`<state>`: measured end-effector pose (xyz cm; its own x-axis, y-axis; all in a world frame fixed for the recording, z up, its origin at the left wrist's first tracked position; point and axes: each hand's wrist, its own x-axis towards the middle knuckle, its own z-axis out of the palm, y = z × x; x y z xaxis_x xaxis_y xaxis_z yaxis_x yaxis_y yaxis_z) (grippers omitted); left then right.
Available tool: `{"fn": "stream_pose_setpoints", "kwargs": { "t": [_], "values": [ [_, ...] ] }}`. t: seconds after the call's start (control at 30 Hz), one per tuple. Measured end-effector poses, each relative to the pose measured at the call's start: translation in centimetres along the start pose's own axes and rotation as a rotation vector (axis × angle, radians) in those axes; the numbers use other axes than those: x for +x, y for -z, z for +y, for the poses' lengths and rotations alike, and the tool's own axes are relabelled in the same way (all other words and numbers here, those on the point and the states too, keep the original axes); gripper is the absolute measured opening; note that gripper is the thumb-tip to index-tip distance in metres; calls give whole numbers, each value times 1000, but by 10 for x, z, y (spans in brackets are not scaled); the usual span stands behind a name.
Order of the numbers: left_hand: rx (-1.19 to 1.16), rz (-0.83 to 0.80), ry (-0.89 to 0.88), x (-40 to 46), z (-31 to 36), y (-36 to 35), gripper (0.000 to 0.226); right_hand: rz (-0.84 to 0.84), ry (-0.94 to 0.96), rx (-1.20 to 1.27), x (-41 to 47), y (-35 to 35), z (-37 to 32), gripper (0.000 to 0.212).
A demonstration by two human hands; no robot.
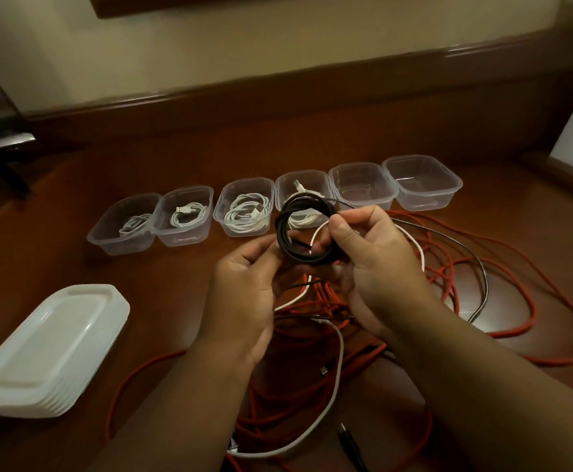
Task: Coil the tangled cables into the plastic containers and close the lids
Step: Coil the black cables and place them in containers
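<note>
Black cable coil (303, 229), left hand (244, 287), right hand (377, 267) gripping

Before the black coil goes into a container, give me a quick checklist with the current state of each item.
1. Black coil gripped by both hands: ok; left hand and right hand hold it.
2. Coil fully wound: not ok; a black tail trails off to the right over the table.
3. Coil free of other cables: not ok; a white cable loops through the hands alongside it.
4. Empty container available: ok; the fifth container and sixth container from the left hold nothing.
5. Lids within reach: ok; the lid stack sits on the left.
6. Red cables clear of the tail: cannot tell.
</note>
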<state>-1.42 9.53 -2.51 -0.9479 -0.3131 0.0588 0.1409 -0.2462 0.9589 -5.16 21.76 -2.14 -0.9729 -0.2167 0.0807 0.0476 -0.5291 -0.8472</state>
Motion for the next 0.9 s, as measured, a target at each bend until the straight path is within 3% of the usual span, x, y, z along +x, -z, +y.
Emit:
{"fn": "stream_pose_setpoints", "kwargs": {
  "t": [0.13,0.23,0.4,0.53,0.63,0.73,0.9],
  "values": [
    [-258,-29,104,-6,-3,-5,25,110,96,-138,3,3,5,6],
    [-184,-62,64,-11,-4,-7,22,139,160,-389,5,9,7,9],
    [-209,-30,90,-7,0,-3,14,38,248,-741,7,13,6,14],
    [-341,-123,161,-5,2,0,26,-74,140,-816,9,14,5,12],
    [-442,-167,233,-4,1,2,36,-63,100,-830,13,16,3,16],
    [-356,-155,219,-1,-2,4,38,-58,98,-845,14,18,3,17],
    [-10,-32,93,3,-3,2,41,-16,282,-951,14,22,4,13]
  ]
}}
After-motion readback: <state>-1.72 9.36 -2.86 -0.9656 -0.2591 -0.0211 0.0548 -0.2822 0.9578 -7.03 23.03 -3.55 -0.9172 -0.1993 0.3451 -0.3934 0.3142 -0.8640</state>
